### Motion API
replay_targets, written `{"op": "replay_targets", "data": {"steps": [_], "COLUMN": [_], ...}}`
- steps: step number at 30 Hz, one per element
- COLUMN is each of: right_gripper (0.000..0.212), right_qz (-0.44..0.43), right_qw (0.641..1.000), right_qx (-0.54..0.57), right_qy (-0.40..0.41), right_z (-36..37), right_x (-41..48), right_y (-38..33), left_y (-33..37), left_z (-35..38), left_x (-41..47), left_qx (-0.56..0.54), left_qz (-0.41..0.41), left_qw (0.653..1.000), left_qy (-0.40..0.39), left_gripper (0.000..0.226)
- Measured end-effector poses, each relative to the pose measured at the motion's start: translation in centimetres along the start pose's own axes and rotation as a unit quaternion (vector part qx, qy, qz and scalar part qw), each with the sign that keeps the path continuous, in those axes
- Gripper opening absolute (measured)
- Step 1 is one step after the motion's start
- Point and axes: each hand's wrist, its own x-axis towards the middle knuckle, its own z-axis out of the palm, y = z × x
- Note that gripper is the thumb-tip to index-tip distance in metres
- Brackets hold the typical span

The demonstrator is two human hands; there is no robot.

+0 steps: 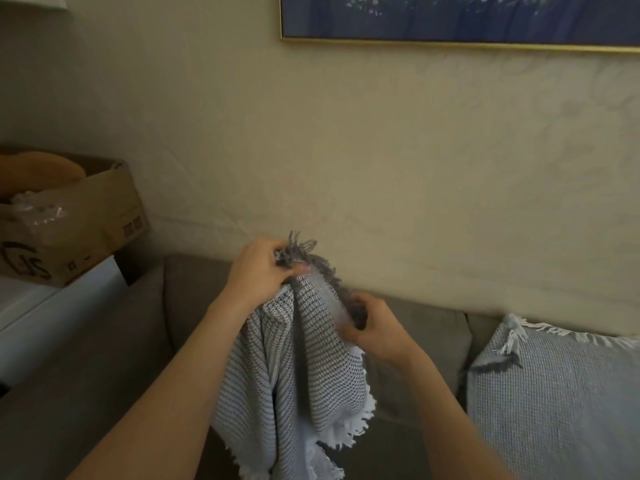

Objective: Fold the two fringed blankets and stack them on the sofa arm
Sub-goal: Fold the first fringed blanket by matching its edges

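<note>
A grey-and-white knitted blanket (294, 382) with fringed edges hangs in front of me over the sofa seat. My left hand (259, 268) grips its top fringed corner, held high. My right hand (374, 327) pinches the same fringed edge a little lower and to the right. The cloth droops in loose folds between and below my forearms. A second fringed blanket (554, 403), pale blue-grey, lies draped over the sofa at the right. The grey sofa arm (104, 358) is at the left.
The sofa back (194, 299) stands against a cream wall. A cardboard box (69, 223) with plastic and an orange cushion sits on a white surface (41, 313) left of the sofa arm. A framed blue picture (450, 19) hangs above.
</note>
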Motion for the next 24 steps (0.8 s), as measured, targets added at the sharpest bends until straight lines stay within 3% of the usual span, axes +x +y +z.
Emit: {"op": "replay_targets", "data": {"steps": [2,6,12,18,24], "right_gripper": [0.022,0.034,0.017,0.029,0.027], "right_qz": [0.009,0.03,0.027,0.022,0.097], "right_qw": [0.999,0.997,0.996,0.994,0.979], "right_qx": [-0.035,-0.066,-0.071,-0.088,-0.171], "right_qy": [-0.033,-0.041,-0.05,-0.061,-0.058], "right_z": [0.2,1.2,2.1,1.8,1.7], "right_x": [-0.1,-0.7,-1.1,-1.3,-1.5], "right_y": [0.0,0.9,1.9,1.4,3.0], "left_y": [0.0,0.1,-0.3,-0.8,-0.8], "left_z": [0.1,0.0,0.1,0.8,0.9], "left_x": [0.2,0.5,0.9,1.3,1.2], "left_qx": [-0.012,-0.025,-0.002,0.017,0.011], "left_qz": [0.006,0.009,-0.02,-0.065,-0.071], "left_qw": [1.0,0.996,0.975,0.962,0.958], "left_qy": [0.024,0.09,0.223,0.264,0.278], "left_gripper": [0.012,0.008,0.01,0.014,0.016]}}
